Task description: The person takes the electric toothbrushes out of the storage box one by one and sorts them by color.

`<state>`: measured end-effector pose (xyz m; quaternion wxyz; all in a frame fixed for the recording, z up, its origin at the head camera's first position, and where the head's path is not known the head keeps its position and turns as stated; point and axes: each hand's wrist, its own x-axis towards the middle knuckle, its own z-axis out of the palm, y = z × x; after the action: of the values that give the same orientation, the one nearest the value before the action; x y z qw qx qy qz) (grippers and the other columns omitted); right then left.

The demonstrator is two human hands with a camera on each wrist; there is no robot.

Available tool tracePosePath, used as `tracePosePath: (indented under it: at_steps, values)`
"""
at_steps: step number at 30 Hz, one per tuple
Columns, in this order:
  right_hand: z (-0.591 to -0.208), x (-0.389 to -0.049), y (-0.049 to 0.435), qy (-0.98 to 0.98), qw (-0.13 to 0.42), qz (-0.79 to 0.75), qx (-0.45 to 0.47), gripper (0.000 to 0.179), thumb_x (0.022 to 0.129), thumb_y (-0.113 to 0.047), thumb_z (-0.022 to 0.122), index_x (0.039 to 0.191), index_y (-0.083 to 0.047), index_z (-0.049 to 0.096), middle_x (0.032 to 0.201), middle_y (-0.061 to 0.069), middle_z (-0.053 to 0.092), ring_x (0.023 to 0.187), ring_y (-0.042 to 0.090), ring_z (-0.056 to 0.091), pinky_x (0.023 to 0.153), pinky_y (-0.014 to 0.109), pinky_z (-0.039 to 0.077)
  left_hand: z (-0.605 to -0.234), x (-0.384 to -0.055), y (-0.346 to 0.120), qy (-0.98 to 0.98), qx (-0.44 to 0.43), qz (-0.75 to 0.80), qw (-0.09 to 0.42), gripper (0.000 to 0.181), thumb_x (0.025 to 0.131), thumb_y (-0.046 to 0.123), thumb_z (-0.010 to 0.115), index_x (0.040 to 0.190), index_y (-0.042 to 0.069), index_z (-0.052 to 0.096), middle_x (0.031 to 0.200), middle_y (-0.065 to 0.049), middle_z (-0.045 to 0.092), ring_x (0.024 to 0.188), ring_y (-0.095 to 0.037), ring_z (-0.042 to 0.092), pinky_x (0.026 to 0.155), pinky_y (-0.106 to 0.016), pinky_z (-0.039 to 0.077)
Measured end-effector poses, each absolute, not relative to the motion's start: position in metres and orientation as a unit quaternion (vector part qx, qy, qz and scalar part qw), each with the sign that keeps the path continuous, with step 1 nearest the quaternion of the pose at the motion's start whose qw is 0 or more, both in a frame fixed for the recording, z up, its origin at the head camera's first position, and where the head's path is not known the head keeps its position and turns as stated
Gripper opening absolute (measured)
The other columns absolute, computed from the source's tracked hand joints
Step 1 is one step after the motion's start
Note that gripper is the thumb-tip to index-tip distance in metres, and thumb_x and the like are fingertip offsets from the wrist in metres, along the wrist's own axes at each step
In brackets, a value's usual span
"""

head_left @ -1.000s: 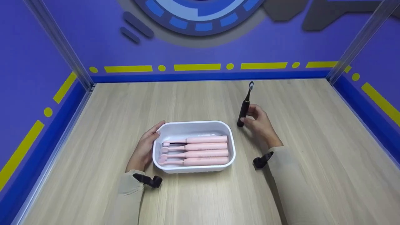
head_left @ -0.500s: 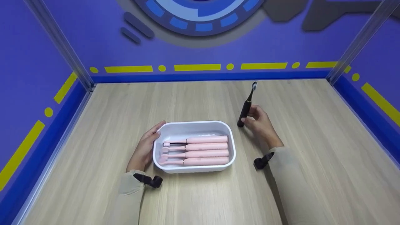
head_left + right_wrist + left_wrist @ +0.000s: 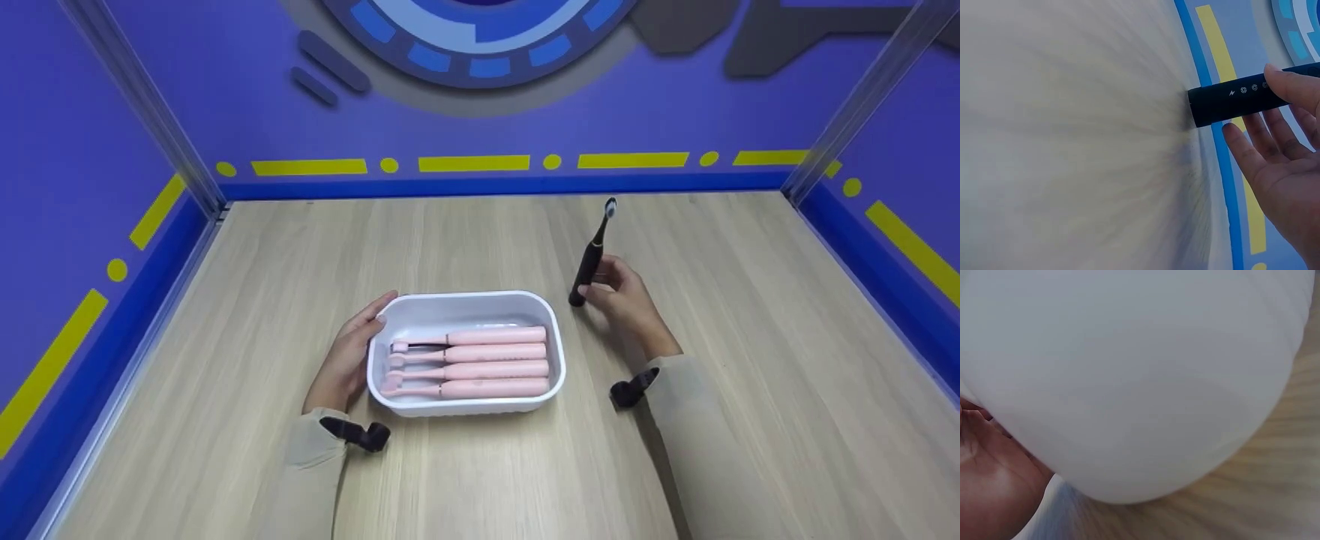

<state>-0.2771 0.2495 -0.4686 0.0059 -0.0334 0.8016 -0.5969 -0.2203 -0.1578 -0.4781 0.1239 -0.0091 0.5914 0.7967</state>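
My right hand (image 3: 624, 304) pinches a black electric toothbrush (image 3: 589, 262) between thumb and fingers, right of the tub. It stands nearly upright, leaning slightly right, brush head at the top and its base right at the tabletop. Small white symbols mark its handle (image 3: 1219, 101) in the right wrist view. My left hand (image 3: 346, 356) grips the left end of a white plastic tub (image 3: 465, 406), thumb at the rim. Several pink electric toothbrushes (image 3: 495, 370) lie in a row inside, heads to the left. A dark thin piece shows beneath the farthest one. The tub's outer wall (image 3: 1129, 382) fills most of the left wrist view.
A light wood-grain table (image 3: 480, 480) lies under everything. Blue-purple panels (image 3: 480, 135) with yellow markings enclose its back and both sides, joined by metal corner posts (image 3: 862, 90). Each sleeved wrist carries a small black camera (image 3: 630, 390).
The top of the black toothbrush has tipped slightly to the right in my right hand since a second ago. My left hand and the tub have stayed in place.
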Motion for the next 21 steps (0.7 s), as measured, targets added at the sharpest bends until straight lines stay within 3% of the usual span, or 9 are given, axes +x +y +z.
tracePosePath:
  at_steps: [5, 12, 21]
  values:
    - [-0.463, -0.275, 0.25, 0.795, 0.007, -0.605, -0.032, 0.058, 0.085, -0.007, 0.069, 0.138, -0.007, 0.044, 0.133, 0.015, 0.053, 0.127, 0.028, 0.048, 0.109, 0.042, 0.04, -0.478, -0.22, -0.158, 0.587, -0.011, 0.8, 0.123, 0.047, 0.102, 0.007, 0.031, 0.149, 0.008, 0.034, 0.155, -0.01, 0.033, 0.14, -0.023, 0.034, 0.118, -0.035, 0.029]
    - [-0.458, -0.271, 0.253, 0.799, -0.001, -0.6, -0.028, 0.059, 0.085, -0.008, 0.07, 0.137, -0.008, 0.044, 0.128, 0.015, 0.056, 0.12, 0.025, 0.053, 0.092, 0.026, 0.053, -0.478, -0.221, -0.157, 0.576, -0.007, 0.809, 0.113, 0.047, 0.102, 0.004, 0.029, 0.149, 0.004, 0.032, 0.154, -0.015, 0.033, 0.14, -0.027, 0.034, 0.118, -0.037, 0.028]
    - [-0.459, -0.264, 0.258, 0.805, 0.017, -0.592, -0.018, 0.06, 0.086, -0.009, 0.069, 0.137, -0.001, 0.04, 0.13, 0.021, 0.053, 0.119, 0.031, 0.054, 0.087, 0.017, 0.05, -0.48, -0.221, -0.157, 0.577, 0.008, 0.808, 0.118, 0.047, 0.102, 0.006, 0.03, 0.149, 0.005, 0.031, 0.155, -0.013, 0.031, 0.141, -0.026, 0.032, 0.119, -0.037, 0.027]
